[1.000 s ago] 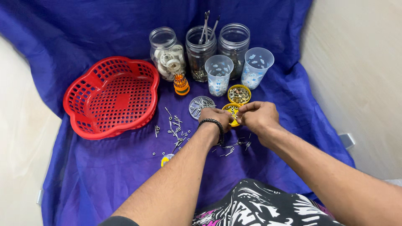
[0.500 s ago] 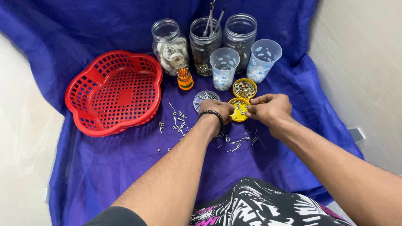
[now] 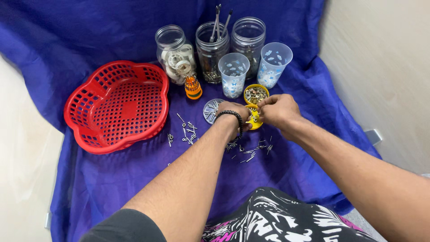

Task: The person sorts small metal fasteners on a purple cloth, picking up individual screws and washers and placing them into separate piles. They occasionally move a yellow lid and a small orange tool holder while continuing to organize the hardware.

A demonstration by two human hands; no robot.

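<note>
Both hands have stayed closed together on the small yellow lid (image 3: pixel 255 120) just below the yellow dish of nuts (image 3: pixel 256 94), left hand (image 3: pixel 236 112) and right hand (image 3: pixel 278 110) still pinching it.

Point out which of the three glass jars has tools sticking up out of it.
The middle glass jar: thin tool handles stick up above its rim. The left glass jar holds pale rings, and the right glass jar has nothing rising above its rim.

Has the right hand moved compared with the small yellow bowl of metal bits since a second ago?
Yes, slightly. The right hand has edged up toward the small yellow bowl; its fingertips now sit just below the rim, above the yellow piece.
</note>
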